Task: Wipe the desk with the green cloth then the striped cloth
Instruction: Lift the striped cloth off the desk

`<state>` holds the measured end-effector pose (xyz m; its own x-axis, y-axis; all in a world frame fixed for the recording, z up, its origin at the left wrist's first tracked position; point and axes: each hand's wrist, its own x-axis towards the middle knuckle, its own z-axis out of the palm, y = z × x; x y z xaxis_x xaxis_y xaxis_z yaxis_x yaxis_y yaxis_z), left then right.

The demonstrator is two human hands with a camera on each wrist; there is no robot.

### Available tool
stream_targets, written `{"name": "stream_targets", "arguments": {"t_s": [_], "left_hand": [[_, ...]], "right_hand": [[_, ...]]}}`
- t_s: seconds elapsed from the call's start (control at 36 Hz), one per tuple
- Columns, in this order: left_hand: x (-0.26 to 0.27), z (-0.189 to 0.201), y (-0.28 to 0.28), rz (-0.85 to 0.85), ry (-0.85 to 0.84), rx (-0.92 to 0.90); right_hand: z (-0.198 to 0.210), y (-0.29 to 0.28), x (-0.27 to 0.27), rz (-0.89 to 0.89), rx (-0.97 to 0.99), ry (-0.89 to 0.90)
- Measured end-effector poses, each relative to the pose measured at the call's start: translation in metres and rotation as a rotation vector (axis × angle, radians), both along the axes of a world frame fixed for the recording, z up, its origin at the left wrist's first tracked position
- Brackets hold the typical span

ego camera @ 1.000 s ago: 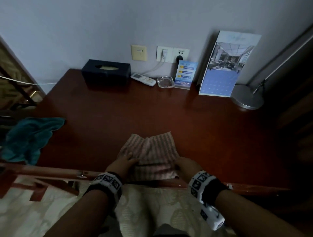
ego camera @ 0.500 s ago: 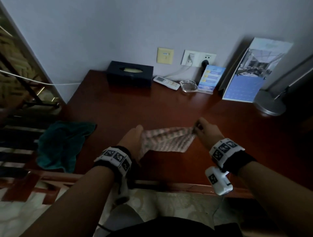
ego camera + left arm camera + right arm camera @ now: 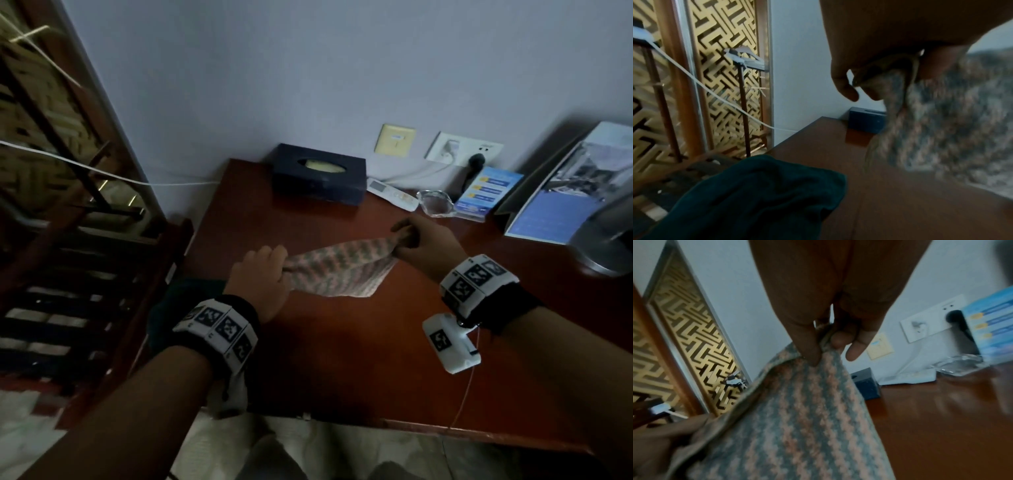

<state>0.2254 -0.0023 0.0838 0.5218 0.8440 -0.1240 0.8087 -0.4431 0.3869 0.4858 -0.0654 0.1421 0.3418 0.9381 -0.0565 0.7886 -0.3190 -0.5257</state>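
Observation:
The striped cloth [image 3: 342,267], pink and grey, hangs stretched above the red-brown desk [image 3: 359,359] between both hands. My left hand [image 3: 263,274] pinches its left corner and my right hand [image 3: 414,240] pinches its right corner. In the right wrist view the thumb and fingers clamp the striped cloth [image 3: 797,418] at its top edge. In the left wrist view the striped cloth [image 3: 951,121] is blurred beside my fingers. The green cloth [image 3: 760,194] lies crumpled at the desk's left edge; in the head view my left wrist mostly hides the green cloth [image 3: 185,291].
Along the back wall stand a dark tissue box [image 3: 318,178], a white remote [image 3: 394,197], a glass ashtray [image 3: 435,204], a blue card stand [image 3: 486,193], a calendar [image 3: 561,192] and a lamp base [image 3: 603,240]. A wooden chair [image 3: 85,291] stands left of the desk.
Both hands have lifted the striped cloth off the desk's front edge and pulled it out wide, moving it farther back over the desk. The head view has swung to the left.

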Motion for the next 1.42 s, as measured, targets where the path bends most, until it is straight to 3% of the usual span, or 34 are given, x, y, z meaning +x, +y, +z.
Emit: {"name": "stream_targets", "arguments": {"t_s": [0.08,0.28,0.47,0.64,0.72,0.86,1.0,1.22,1.42], "left_hand": [[-0.017,0.004,0.020,-0.015,0.015,0.004],[-0.047,0.023,0.059,0.106,-0.538,-0.082],[-0.021,0.023,0.063,0.051,-0.447,-0.331],[0.017,0.039,0.067,0.099,-0.559,-0.219],[0.020,0.040,0.080,0.174,-0.515,-0.106],[-0.010,0.028,0.097,0.201,-0.297,-0.088],[-0.045,0.018,0.104,0.242,-0.257,-0.129],[-0.084,0.031,0.113,0.413,-0.249,-0.112],[-0.103,0.051,0.129,0.476,-0.381,0.136]], "right_hand": [[0.007,0.026,-0.017,-0.006,0.039,-0.024],[0.021,0.072,-0.047,-0.003,0.077,-0.058],[0.041,0.104,-0.077,0.082,0.119,-0.037],[0.055,0.126,-0.091,0.202,0.149,-0.114],[0.057,0.133,-0.096,0.259,0.160,-0.152],[0.058,0.139,-0.096,0.305,0.188,-0.140],[0.046,0.146,-0.089,0.302,0.163,-0.136],[0.020,0.176,-0.087,0.356,0.096,-0.177],[0.007,0.232,-0.101,0.288,0.148,-0.055]]}}
